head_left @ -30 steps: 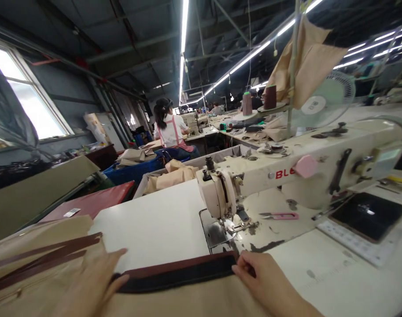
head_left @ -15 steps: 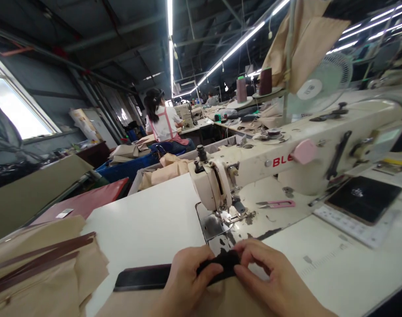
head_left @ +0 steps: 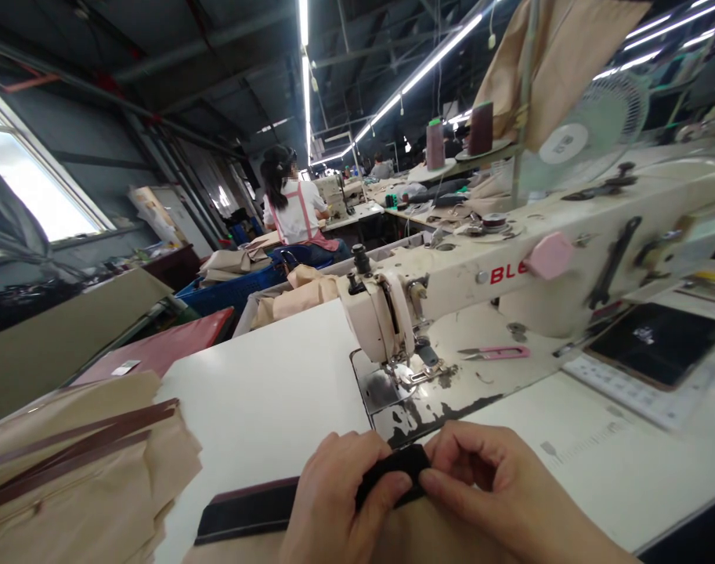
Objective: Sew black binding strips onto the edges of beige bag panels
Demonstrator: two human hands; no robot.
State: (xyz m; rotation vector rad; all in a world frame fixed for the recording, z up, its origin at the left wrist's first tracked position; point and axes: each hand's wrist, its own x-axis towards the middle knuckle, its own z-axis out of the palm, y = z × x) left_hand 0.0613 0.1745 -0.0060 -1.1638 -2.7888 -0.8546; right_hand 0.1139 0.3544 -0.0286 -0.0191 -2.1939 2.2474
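Both hands (head_left: pixel 404 501) drew the dark band (head_left: pixel 257 509) nearer, pinching it.

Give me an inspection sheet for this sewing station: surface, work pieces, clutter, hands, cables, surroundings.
Surface: white sewing table, worn paint near the needle plate.
Job's things: dark brown trim strip on tan fabric panel, in front of the cream industrial sewing machine.
Clutter: stack of tan panels with brown straps at left; pink thread snips; black tablet.
Grippers: left hand and right hand both pinch the strip's end with their fingers.
Cables: nothing seen.
Surroundings: a person in a pink apron seated at another table; blue bin; fan; thread cones.
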